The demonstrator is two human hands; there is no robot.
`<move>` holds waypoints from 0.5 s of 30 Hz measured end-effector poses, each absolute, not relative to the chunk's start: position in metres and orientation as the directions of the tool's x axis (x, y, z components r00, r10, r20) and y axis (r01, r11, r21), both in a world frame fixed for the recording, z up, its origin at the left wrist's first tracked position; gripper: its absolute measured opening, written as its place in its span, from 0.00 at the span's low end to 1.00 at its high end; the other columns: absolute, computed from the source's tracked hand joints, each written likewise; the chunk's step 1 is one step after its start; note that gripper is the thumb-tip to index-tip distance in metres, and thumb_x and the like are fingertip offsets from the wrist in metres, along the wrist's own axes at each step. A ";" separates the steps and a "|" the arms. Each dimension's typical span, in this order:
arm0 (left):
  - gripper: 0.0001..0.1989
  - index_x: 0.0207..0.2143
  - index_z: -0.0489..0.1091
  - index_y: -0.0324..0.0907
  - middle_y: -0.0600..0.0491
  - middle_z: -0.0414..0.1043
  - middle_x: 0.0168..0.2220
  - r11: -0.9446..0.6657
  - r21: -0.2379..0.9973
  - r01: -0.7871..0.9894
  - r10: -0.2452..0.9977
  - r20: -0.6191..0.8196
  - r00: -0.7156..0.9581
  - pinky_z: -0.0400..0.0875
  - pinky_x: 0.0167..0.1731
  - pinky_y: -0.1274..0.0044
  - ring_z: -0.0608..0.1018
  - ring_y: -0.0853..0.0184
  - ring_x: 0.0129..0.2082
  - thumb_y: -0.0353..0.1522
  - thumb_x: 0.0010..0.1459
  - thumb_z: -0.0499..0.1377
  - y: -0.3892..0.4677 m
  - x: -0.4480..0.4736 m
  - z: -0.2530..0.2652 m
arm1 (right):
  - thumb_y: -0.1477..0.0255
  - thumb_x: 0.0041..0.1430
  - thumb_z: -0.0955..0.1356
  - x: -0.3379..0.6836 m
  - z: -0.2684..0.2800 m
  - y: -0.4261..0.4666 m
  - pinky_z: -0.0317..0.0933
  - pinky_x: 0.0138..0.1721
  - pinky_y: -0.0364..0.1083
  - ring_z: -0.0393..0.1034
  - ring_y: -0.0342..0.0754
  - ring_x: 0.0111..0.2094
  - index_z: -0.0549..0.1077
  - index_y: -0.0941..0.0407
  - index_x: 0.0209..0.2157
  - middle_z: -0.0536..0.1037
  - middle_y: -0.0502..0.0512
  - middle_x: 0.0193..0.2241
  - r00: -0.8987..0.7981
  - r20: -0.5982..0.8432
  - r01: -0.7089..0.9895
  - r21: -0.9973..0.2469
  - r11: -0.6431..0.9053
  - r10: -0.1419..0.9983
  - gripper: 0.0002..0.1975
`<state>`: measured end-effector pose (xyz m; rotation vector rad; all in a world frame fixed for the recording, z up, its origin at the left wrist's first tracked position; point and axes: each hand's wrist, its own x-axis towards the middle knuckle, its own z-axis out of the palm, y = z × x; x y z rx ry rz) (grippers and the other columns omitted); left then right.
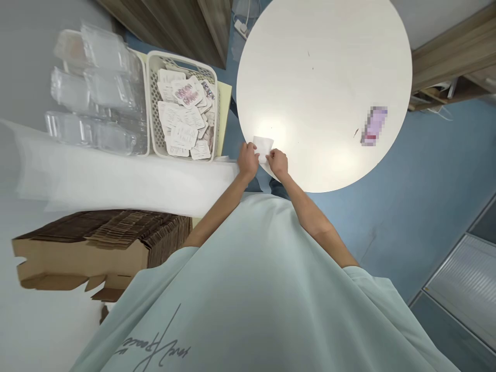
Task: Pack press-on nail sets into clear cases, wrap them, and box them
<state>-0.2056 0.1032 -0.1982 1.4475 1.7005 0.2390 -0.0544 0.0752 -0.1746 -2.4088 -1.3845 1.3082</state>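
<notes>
Left hand [248,161]: fingers closed on the left edge of the white piece. Right hand [278,164]: fingers pinched together on its lower right corner.

White piece [263,145], one: thin, apparently creased across, held between both hands at the near edge of the round white desk [321,57]. Condition, as judged: mid-handling, gripped at both sides, not yet released; whether its folding is complete cannot be told.

White sheets [127,183], one long layered stack: left of the desk, its end beside the left wrist; judged a large stock, largely unused.

Basket [150,85], white, perforated: beyond the sheets. Contents: printed cards [180,124], many, heaped loose, unsorted to the eye.

Clear plastic cases [72,129], several: grouped left of the basket; whether filled cannot be told.

Cardboard boxes [81,258], a packed row: nearest the wearer's left side, the front one open-flapped; no closed, finished box seen.

Pixelated purple item [374,126], one: far right of the desk, well apart from the hands.
</notes>
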 end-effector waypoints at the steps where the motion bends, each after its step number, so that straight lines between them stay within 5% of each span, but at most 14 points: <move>1: 0.07 0.46 0.74 0.48 0.43 0.79 0.54 0.302 0.648 0.700 0.872 -0.484 0.072 0.81 0.60 0.56 0.81 0.48 0.60 0.28 0.69 0.62 0.104 -0.202 -0.195 | 0.71 0.77 0.68 -0.054 -0.171 0.074 0.76 0.65 0.60 0.84 0.62 0.59 0.81 0.58 0.55 0.88 0.69 0.56 0.225 -0.638 0.694 -0.426 -0.581 0.737 0.12; 7: 0.14 0.52 0.80 0.46 0.39 0.79 0.57 0.268 0.612 0.744 0.845 -0.520 0.123 0.78 0.64 0.52 0.81 0.43 0.62 0.26 0.68 0.60 0.103 -0.199 -0.158 | 0.73 0.77 0.66 -0.040 -0.144 0.065 0.75 0.67 0.62 0.83 0.64 0.62 0.79 0.63 0.63 0.85 0.74 0.62 0.171 -0.618 0.725 -0.448 -0.523 0.767 0.20; 15: 0.17 0.60 0.82 0.44 0.44 0.86 0.57 0.375 0.693 0.616 0.894 -0.446 -0.042 0.84 0.57 0.63 0.87 0.57 0.46 0.34 0.74 0.61 0.021 -0.239 -0.063 | 0.68 0.73 0.66 0.000 -0.099 0.037 0.78 0.58 0.57 0.86 0.57 0.47 0.82 0.55 0.57 0.90 0.62 0.49 -0.016 -0.593 0.595 -0.652 -0.469 0.805 0.17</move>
